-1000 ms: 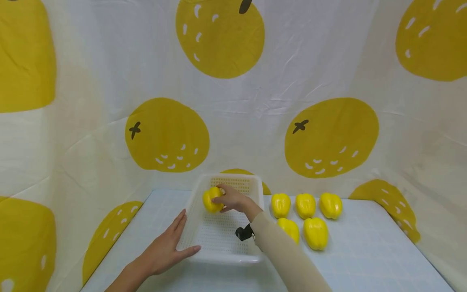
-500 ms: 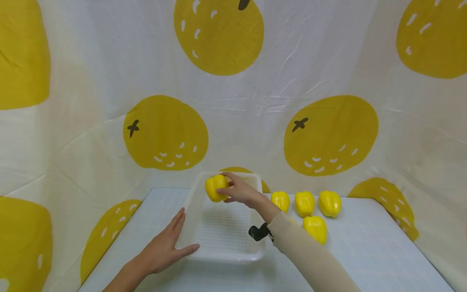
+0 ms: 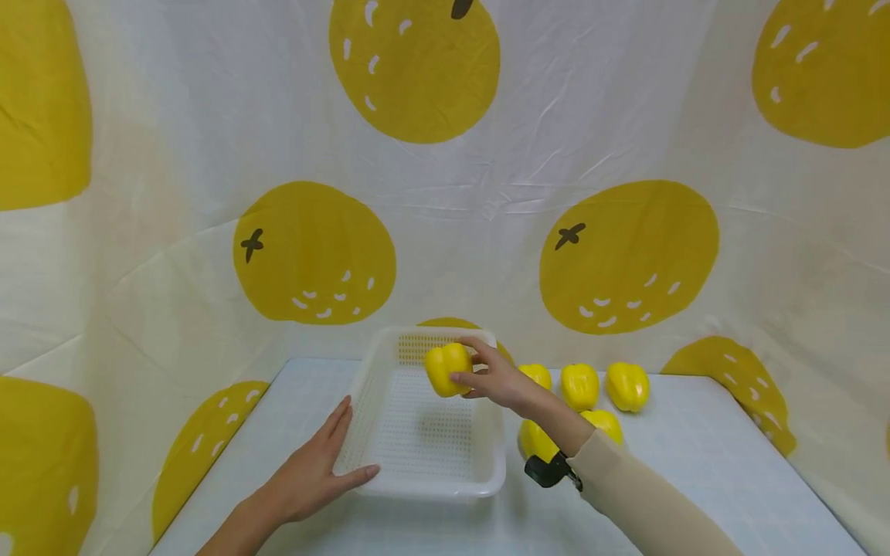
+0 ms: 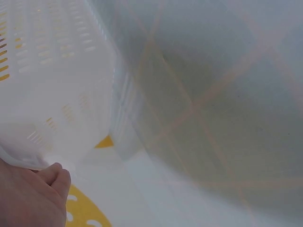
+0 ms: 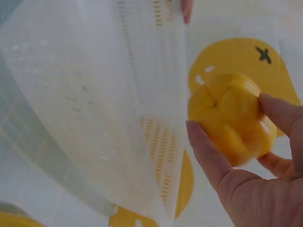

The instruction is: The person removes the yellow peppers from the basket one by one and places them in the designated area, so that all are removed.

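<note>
My right hand (image 3: 497,378) grips a yellow bell pepper (image 3: 445,371) above the right side of a white plastic basket (image 3: 424,488). In the right wrist view, fingertips and thumb pinch the pepper (image 5: 232,118) around its sides, apart from the basket. My left hand (image 3: 313,471) rests at the basket's left near corner, fingers straight along the left side and thumb over the near rim. The left wrist view shows part of that hand (image 4: 38,194) against the basket rim. The visible basket floor holds nothing.
Several yellow bell peppers stand right of the basket on the pale blue checked table (image 3: 702,463); the right forearm partly covers the nearer ones, including a front pepper (image 3: 534,442). A white cloth with yellow fruit prints (image 3: 626,255) hangs behind and at both sides.
My right hand lifted the pepper up from inside the basket, then carried it rightward toward the right rim. The left hand stays in place at the basket's corner.
</note>
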`<control>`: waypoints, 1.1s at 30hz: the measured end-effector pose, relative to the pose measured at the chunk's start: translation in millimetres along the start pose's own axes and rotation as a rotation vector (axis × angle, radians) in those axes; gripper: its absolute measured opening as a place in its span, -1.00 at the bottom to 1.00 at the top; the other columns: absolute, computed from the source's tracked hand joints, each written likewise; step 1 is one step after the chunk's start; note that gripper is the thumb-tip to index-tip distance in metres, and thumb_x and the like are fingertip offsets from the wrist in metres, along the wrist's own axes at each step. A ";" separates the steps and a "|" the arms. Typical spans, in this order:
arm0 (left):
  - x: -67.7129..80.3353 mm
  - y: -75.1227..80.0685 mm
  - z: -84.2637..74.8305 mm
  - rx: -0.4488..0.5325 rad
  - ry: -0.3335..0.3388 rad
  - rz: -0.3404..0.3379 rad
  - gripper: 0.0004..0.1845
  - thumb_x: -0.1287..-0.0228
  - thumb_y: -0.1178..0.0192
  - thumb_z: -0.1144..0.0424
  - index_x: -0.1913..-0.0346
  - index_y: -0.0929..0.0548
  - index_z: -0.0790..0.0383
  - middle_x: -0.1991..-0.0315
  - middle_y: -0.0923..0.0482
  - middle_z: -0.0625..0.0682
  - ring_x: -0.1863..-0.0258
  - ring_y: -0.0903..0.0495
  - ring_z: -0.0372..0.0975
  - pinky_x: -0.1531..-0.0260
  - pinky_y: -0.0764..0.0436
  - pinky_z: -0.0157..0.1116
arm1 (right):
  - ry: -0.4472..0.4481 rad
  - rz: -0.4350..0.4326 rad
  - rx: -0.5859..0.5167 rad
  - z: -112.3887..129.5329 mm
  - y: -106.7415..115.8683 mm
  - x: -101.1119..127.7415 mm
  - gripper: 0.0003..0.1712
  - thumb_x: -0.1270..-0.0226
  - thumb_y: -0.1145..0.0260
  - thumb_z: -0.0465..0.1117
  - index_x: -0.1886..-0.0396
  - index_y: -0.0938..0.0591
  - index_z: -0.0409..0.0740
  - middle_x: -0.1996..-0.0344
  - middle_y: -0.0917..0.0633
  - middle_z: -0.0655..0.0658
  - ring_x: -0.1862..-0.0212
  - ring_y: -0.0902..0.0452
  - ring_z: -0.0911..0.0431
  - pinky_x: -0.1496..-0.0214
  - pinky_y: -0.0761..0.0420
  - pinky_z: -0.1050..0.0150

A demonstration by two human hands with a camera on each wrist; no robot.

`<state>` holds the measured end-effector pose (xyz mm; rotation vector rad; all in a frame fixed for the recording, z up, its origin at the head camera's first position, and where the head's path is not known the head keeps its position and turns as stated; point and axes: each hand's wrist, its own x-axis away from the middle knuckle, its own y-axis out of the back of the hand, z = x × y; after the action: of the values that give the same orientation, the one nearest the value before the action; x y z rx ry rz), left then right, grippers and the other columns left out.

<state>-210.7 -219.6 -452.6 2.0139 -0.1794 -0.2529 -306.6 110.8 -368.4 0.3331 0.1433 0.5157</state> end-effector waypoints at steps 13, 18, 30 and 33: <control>2.1 -1.7 -0.8 0.018 -0.003 -0.002 0.28 -0.17 -0.13 -0.57 -0.64 0.03 0.31 -0.68 0.19 0.08 -0.56 -0.15 0.08 -0.39 -0.33 0.18 | -0.020 -0.056 0.060 -22.0 21.2 43.0 -0.25 -0.44 -0.39 -0.07 -0.53 -0.32 0.04 -0.22 -0.51 -0.28 0.01 -0.68 -0.03 -0.05 -0.73 0.05; 0.5 -0.6 0.3 0.005 0.002 -0.007 0.29 -0.15 -0.10 -0.59 -0.64 0.03 0.30 -0.68 0.19 0.09 -0.56 -0.15 0.09 -0.39 -0.33 0.18 | -0.012 -0.039 0.084 -25.1 35.4 61.9 -0.20 -0.45 -0.38 -0.04 -0.57 -0.27 -0.01 -0.28 -0.48 -0.31 -0.08 -0.65 -0.06 -0.07 -0.72 0.05; 0.3 1.8 -0.2 0.008 0.012 0.003 0.30 -0.16 -0.10 -0.59 -0.64 0.05 0.32 -0.68 0.20 0.11 -0.56 -0.13 0.10 -0.39 -0.32 0.19 | -0.086 -0.063 0.101 -35.2 77.3 106.6 -0.15 -0.46 -0.37 -0.02 -0.60 -0.20 -0.04 -0.33 -0.40 -0.40 -0.10 -0.64 -0.07 -0.10 -0.71 0.01; 0.4 1.2 -0.3 0.012 0.016 0.010 0.30 -0.16 -0.10 -0.59 -0.64 0.06 0.31 -0.68 0.21 0.11 -0.56 -0.13 0.11 -0.39 -0.31 0.19 | -0.102 -0.089 0.115 -38.9 91.8 119.1 -0.17 -0.47 -0.36 -0.03 -0.59 -0.20 -0.04 -0.32 -0.40 -0.42 -0.11 -0.64 -0.10 -0.11 -0.70 -0.02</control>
<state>-210.3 -219.9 -451.4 2.0253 -0.1817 -0.2299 -254.6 256.8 -378.9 0.4626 0.0889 0.4024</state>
